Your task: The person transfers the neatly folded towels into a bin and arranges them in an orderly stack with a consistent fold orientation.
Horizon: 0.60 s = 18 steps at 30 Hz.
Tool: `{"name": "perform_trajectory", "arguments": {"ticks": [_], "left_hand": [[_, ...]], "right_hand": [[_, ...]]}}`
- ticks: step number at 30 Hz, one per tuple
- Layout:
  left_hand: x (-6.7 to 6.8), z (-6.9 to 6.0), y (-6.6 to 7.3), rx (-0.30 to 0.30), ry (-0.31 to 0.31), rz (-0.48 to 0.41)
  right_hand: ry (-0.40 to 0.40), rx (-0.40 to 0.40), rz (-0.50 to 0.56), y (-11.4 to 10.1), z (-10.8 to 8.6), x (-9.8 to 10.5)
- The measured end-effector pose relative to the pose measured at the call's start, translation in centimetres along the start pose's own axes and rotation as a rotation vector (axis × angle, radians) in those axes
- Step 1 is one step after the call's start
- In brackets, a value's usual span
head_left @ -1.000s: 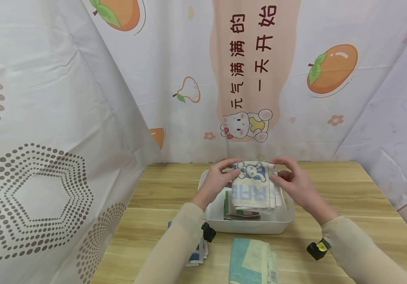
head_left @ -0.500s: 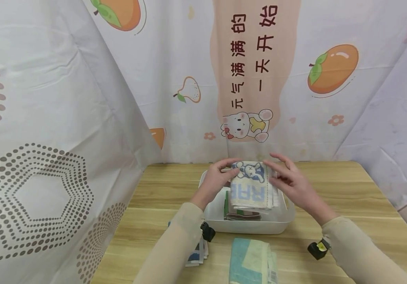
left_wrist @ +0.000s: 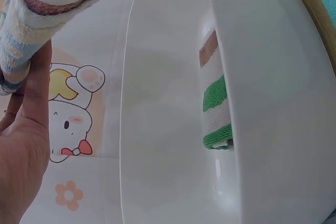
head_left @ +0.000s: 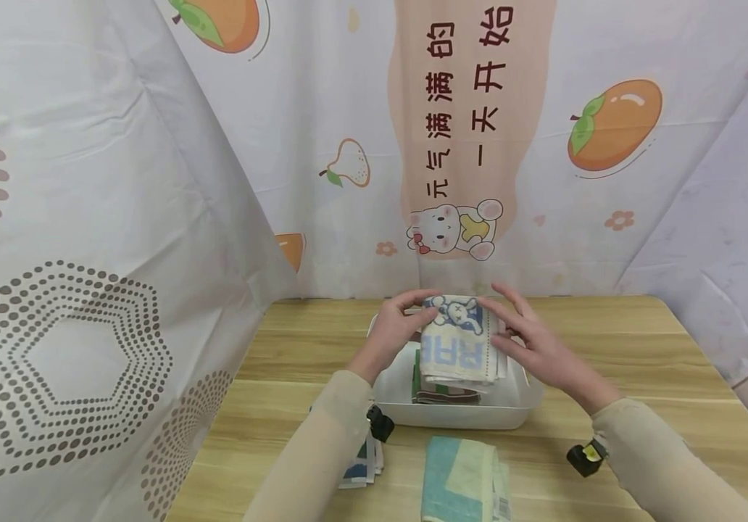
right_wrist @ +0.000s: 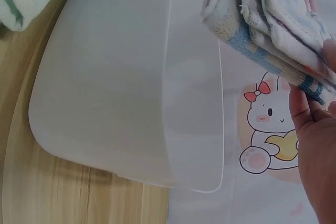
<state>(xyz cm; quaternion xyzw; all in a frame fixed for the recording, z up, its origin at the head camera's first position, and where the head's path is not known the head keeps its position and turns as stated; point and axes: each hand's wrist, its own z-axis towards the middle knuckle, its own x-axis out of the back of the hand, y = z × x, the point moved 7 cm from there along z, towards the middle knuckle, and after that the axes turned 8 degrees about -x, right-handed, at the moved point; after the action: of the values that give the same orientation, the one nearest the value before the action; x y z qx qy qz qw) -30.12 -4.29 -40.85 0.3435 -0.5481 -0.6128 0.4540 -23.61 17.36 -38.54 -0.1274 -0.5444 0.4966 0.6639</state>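
A folded white and blue towel [head_left: 455, 344] with a bear picture is held above a white basket [head_left: 452, 416]. My left hand [head_left: 392, 328] grips its left edge, thumb on the front face. At its right edge my right hand [head_left: 537, 341] touches the towel with fingers spread and only slightly bent. In the right wrist view the towel [right_wrist: 273, 30] shows several folded layers above the right hand [right_wrist: 317, 145]. Inside the basket lies a green, white and brown striped towel [head_left: 446, 394], also seen in the left wrist view [left_wrist: 215, 98].
In front of the basket lies a teal and pale yellow folded towel [head_left: 459, 478]. Another folded blue and white towel [head_left: 364, 467] is partly hidden by the left sleeve. Behind the wooden table [head_left: 622, 362] hangs a printed curtain [head_left: 341, 239].
The held towel has shifted slightly left. My right hand's fingers have loosened from a pinch at the towel's right edge and spread, moving a little left.
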Motion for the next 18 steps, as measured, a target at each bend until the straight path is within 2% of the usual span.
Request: {"name": "perform_trajectory", "arguments": {"ticks": [4,13,18], "left_hand": [[0.0,0.0,0.1,-0.007,-0.005,-0.001],[0.3,0.0,0.3,-0.030,0.003,0.050],[0.5,-0.2,0.2,-0.028,0.019,0.038]], "right_hand": [[-0.002,-0.054,-0.031,0.4,0.0,-0.2],[-0.046,-0.180,0.053,1.8,0.1,-0.5],[-0.129,-0.242,0.130,2.5,0.2,-1.1]]}}
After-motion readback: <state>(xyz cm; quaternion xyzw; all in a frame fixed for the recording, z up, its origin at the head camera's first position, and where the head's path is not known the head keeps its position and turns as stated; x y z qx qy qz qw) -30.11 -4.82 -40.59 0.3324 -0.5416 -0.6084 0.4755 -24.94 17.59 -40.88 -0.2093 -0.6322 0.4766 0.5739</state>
